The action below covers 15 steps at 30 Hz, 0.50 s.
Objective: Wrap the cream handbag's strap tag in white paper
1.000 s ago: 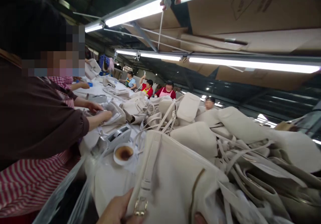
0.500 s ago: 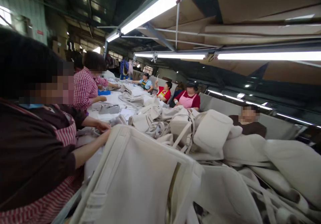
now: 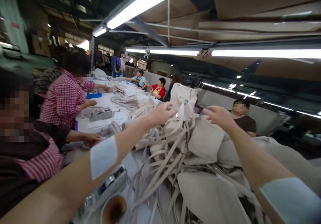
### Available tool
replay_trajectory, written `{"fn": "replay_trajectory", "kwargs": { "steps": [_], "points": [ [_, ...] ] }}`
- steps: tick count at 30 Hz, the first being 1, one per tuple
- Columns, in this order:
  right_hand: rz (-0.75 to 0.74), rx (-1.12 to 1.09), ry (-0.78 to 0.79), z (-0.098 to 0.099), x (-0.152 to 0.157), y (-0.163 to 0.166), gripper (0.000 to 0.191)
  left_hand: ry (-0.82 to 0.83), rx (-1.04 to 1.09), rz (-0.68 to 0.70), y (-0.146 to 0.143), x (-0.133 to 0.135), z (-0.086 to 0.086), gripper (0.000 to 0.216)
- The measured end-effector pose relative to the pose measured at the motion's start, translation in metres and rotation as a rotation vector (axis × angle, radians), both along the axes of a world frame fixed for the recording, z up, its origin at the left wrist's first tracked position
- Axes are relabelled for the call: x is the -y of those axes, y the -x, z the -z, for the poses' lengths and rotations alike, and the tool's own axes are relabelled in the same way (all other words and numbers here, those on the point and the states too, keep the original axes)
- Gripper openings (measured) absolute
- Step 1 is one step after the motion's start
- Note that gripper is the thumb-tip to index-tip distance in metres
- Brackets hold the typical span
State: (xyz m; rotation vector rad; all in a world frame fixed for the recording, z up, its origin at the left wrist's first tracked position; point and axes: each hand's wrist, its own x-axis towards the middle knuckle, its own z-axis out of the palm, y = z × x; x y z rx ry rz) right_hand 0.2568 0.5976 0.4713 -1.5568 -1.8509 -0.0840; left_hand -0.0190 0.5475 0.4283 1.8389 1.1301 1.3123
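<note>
Both my arms stretch forward over a heap of beige bags. Between my hands stands a beige bag [image 3: 185,95], with a white tie and long straps trailing down toward me. My left hand [image 3: 164,113] is just left of this bag, its fingers apart and partly bent; whether the fingertips touch it I cannot tell. On the other side, my right hand [image 3: 218,115] is open, its fingers pointing at the bag with a gap between. Below, a larger flat beige bag [image 3: 210,197] lies on the pile among loose straps [image 3: 160,180].
A grey metal tool [image 3: 112,184] and a round container with a brown inside [image 3: 114,209] are under my left forearm. Co-workers sit along both sides of the long white table [image 3: 100,123]. A nearby person's hand [image 3: 91,138] rests at left. Lamps [image 3: 140,6] hang overhead.
The large beige bag that filled the foreground is gone from there. My two arms have come into view, reaching forward, and a bag with trailing straps is now up between my hands.
</note>
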Motion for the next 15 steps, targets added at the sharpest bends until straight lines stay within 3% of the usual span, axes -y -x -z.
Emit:
{"fn": "replay_trajectory", "kwargs": {
  "steps": [2,4,7,11,15],
  "points": [
    [0.012,0.137,0.09,0.05,0.026,-0.028,0.031,0.118,-0.177,0.151,-0.001,0.032,0.065,0.027],
    [0.011,0.228,0.178,0.099,0.062,-0.061,0.03,0.234,-0.292,0.205,0.0,0.07,0.121,0.026],
    [0.047,0.285,0.273,0.151,0.124,-0.113,0.031,0.404,-0.358,0.333,-0.004,0.13,0.184,0.028],
    [0.187,0.216,0.345,0.177,0.181,-0.154,0.039,0.62,-0.429,0.442,-0.03,0.208,0.245,0.025],
    [0.301,0.263,0.48,0.191,0.195,-0.14,0.044,0.817,-0.311,0.527,-0.067,0.259,0.288,0.031]
  ]
}}
